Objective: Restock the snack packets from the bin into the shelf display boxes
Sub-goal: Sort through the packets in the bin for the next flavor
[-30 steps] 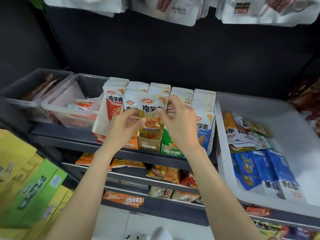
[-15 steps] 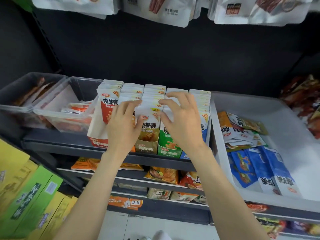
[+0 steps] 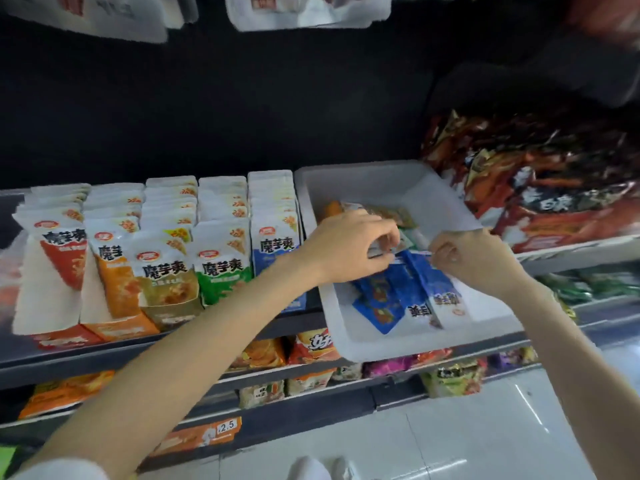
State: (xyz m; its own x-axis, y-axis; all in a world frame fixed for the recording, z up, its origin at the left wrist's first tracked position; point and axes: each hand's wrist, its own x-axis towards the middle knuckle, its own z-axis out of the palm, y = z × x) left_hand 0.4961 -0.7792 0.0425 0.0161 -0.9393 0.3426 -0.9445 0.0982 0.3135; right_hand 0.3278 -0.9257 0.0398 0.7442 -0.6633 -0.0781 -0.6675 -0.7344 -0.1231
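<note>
Both hands are inside the white bin [image 3: 349,327] on the shelf at the right. My left hand [image 3: 349,244] has its fingers curled and pinches a snack packet among the loose ones at the bin's middle. My right hand [image 3: 467,258] pinches the top edge of a blue packet [image 3: 415,285]. Several blue packets lie flat at the bin's front; green and orange ones [image 3: 398,216] lie further back. To the left stand the display boxes [image 3: 114,327], filled with upright rows of packets in red, orange, brown, green and blue [image 3: 273,244].
Large red and dark snack bags [image 3: 540,188] are piled on the shelf right of the bin. Lower shelves [image 3: 311,379] hold more packets behind a price strip. White bags hang overhead [image 3: 304,12]. A pale tiled floor lies below.
Both hands have left the brown packet row in the display boxes and moved right into the white bin, where they now pinch packets. The view has swung to the right.
</note>
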